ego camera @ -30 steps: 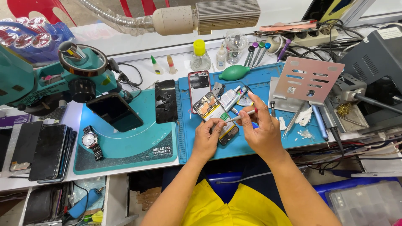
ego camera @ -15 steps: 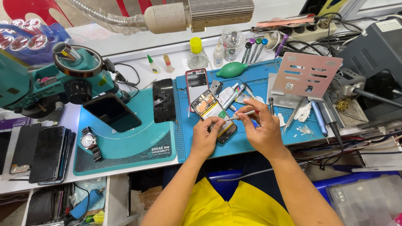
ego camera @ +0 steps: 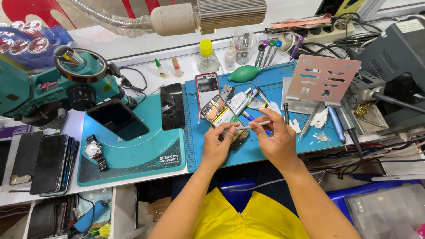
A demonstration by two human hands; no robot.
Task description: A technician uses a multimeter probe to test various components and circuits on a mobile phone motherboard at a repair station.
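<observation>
Circuitry shows inside the opened smartphone [ego camera: 223, 120], whose back cover is off: a yellow-orange patch and dark board sections lie bare in its frame. It rests tilted on the blue work mat [ego camera: 265, 150], near the mat's left half, with its lower end under the left hand [ego camera: 218, 144]. That hand lies palm down, fingers curled over the phone's bottom edge and pressing on it. The right hand [ego camera: 275, 140] sits just beside it, thumb and forefinger pinched on a slim white-handled tool [ego camera: 258, 124] that points left toward the phone; whether its tip touches the phone is unclear. Both forearms come up from the bottom edge over a yellow shirt [ego camera: 239, 219].

A clear glass cup [ego camera: 244, 44] at the back of the surface holds small items too blurred to name. A clear plastic organiser box [ego camera: 389, 212] sits low on the right, contents unclear. A red-edged phone [ego camera: 207, 87] lies above the opened one, and a green rubber blower [ego camera: 244, 73] near it.
</observation>
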